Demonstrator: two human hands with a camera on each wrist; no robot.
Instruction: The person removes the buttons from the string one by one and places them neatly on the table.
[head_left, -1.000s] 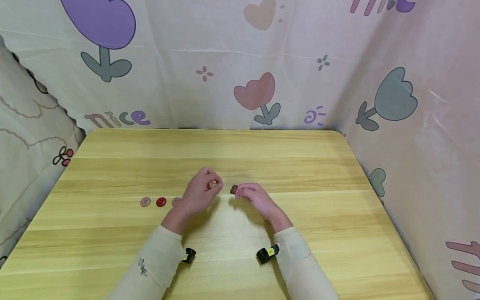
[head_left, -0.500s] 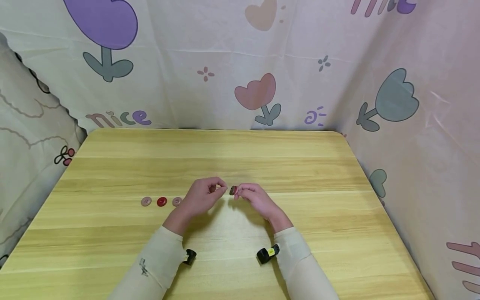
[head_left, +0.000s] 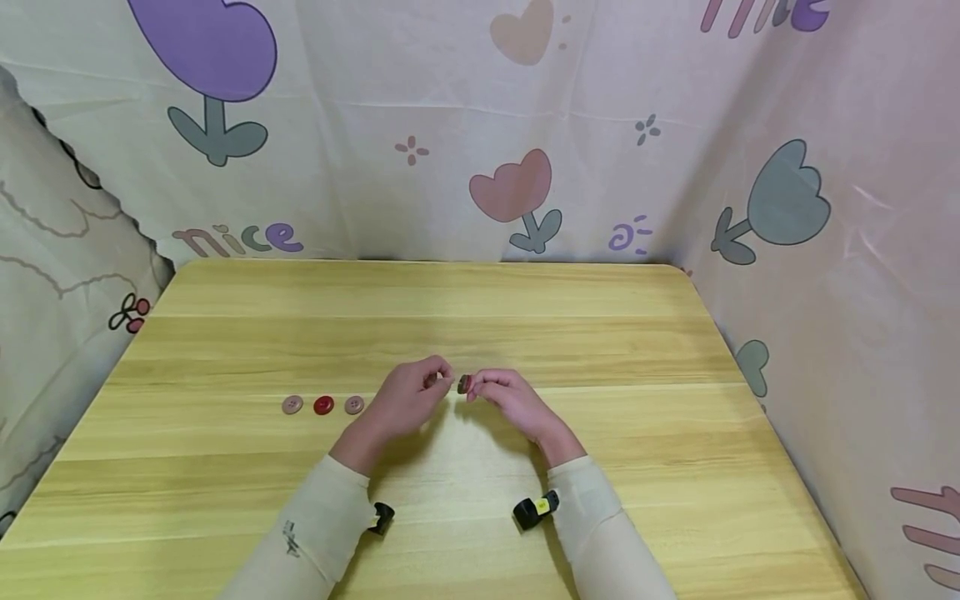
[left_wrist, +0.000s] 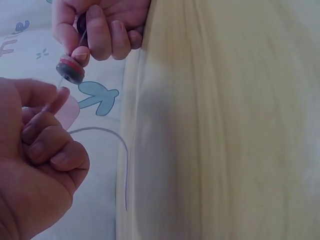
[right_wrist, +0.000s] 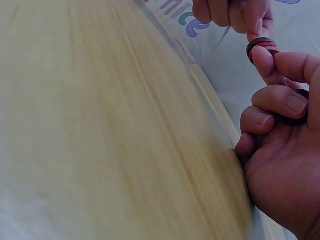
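My left hand (head_left: 408,392) pinches a thin pale cord between thumb and forefinger. In the left wrist view, the loose end of the cord (left_wrist: 122,150) arcs out and hangs down beyond the curled fingers. Facing it, my right hand (head_left: 513,400) pinches a small stack of buttons (left_wrist: 71,69), dark, red and greyish, threaded on the cord. The cord runs from the stack to the left fingertips, which are close to it. A dark round piece (right_wrist: 298,107) sits in the right palm under the curled fingers, partly hidden.
Left of the hands a pinkish button (head_left: 292,404), a red button (head_left: 323,405) and another pinkish button (head_left: 354,405) lie in a row on the wooden table (head_left: 637,333). A patterned cloth (head_left: 337,167) hangs behind the table and along its sides.
My left hand has shifted a little right and down, bringing its fingertips nearer the button stack. The right hand stays almost in place, with the stack tilted slightly. The buttons in the row have not moved.
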